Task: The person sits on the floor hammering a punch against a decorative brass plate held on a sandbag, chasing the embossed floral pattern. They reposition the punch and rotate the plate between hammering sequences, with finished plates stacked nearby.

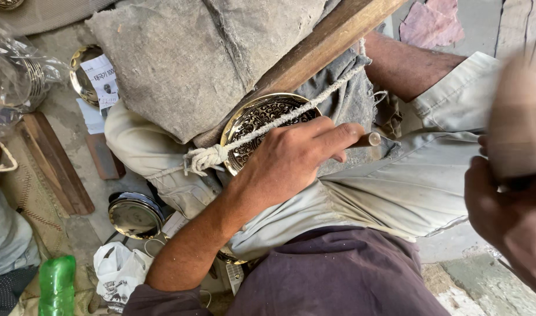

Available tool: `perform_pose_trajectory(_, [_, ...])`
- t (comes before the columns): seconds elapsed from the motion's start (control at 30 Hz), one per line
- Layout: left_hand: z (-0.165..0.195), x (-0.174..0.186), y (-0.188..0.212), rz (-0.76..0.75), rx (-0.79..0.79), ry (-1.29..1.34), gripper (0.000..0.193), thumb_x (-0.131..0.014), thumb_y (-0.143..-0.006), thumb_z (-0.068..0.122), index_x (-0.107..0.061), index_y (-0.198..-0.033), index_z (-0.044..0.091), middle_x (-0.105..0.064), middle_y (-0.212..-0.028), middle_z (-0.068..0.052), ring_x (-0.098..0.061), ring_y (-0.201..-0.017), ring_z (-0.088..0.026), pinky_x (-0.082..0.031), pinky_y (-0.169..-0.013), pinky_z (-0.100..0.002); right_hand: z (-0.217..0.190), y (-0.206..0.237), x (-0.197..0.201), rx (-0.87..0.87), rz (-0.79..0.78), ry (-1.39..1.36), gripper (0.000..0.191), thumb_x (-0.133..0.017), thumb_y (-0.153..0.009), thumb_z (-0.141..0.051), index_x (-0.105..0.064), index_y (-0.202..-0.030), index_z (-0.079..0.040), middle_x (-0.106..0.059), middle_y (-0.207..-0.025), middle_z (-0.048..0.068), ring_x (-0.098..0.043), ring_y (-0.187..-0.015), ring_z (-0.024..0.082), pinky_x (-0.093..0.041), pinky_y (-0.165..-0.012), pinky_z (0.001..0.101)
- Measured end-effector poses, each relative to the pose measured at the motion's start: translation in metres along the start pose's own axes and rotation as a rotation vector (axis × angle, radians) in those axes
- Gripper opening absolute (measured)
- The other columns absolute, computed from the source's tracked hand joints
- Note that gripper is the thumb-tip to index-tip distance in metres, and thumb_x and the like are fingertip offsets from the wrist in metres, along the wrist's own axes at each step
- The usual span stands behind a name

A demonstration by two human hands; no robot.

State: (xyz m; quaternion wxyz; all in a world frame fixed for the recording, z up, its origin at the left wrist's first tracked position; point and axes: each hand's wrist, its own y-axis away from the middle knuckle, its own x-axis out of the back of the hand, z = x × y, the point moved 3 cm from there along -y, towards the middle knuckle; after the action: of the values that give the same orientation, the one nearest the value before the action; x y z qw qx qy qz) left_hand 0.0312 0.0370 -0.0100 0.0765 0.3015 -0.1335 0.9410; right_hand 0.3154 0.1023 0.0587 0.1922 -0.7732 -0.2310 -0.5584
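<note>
left hand (291, 161) closed around a thin metal chisel-like tool (370, 139), tip end poking out past the fingers, hand resting on a round brass plate with dense engraved pattern (257, 120). plate sits on the person's lap, pinned by a white twisted rope (268, 126) knotted at its left rim and partly tucked under a wooden plank (320, 44) and grey coarse cloth (192, 58). right hand (508, 216) blurred at frame right, gripping something pale and blurred (516, 123), cannot tell what it is.

plate looks stiff, thin, probably light, smooth rim likely slippery; rope does the holding, so grip would be at the free rim. tool is hard and narrow, held mid-shaft.

room is tight: cloth and plank crowd the top edge, knees either side. floor at left has a second shiny round plate (135, 215), a green plastic bottle (56, 284), wood strips (57, 164).
</note>
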Motion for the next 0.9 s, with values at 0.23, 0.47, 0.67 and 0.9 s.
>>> perform_pose_trajectory(0.23, [0.004,0.008,-0.002,0.018,0.126,0.021,0.032,-0.07,-0.099,0.007,-0.063,-0.13,0.012,-0.066,-0.086,-0.004,-0.067,-0.067,-0.011,-0.059,-0.051,-0.02,-0.022,-0.033,0.011,0.01,-0.076,0.035,0.037,-0.056,-0.096,0.011,-0.056,-0.133,0.012,-0.066,-0.104,0.021,-0.069,-0.092,0.025,-0.059,-0.078,0.0303])
perform_pose_trajectory(0.47, [0.008,0.013,-0.003,0.106,0.174,0.081,0.026,-0.065,-0.102,0.005,-0.06,-0.128,0.007,-0.072,-0.096,-0.007,-0.075,-0.084,-0.014,-0.064,-0.06,-0.024,-0.047,-0.071,0.021,0.136,-0.147,0.316,0.044,-0.063,-0.076,0.015,-0.066,-0.12,0.01,-0.068,-0.09,0.019,-0.068,-0.076,0.025,-0.06,-0.07,0.0339])
perform_pose_trajectory(0.67, [0.007,0.013,-0.001,0.093,0.282,0.092,0.029,-0.072,-0.095,0.016,-0.062,-0.12,0.006,-0.072,-0.091,-0.01,-0.075,-0.078,-0.018,-0.064,-0.058,-0.029,-0.045,-0.084,0.019,0.163,-0.152,0.259,0.044,-0.065,-0.077,0.012,-0.064,-0.121,0.011,-0.067,-0.088,0.024,-0.065,-0.07,0.028,-0.059,-0.065,0.0384])
perform_pose_trajectory(0.9, [0.012,0.012,0.004,0.21,0.323,0.093,0.027,-0.068,-0.101,0.011,-0.058,-0.124,0.003,-0.073,-0.105,-0.015,-0.077,-0.092,-0.022,-0.067,-0.069,-0.03,-0.034,-0.096,0.009,-0.042,-0.188,-0.019,0.052,-0.064,-0.081,0.011,-0.057,-0.132,0.012,-0.065,-0.092,0.025,-0.069,-0.074,0.032,-0.059,-0.062,0.0379])
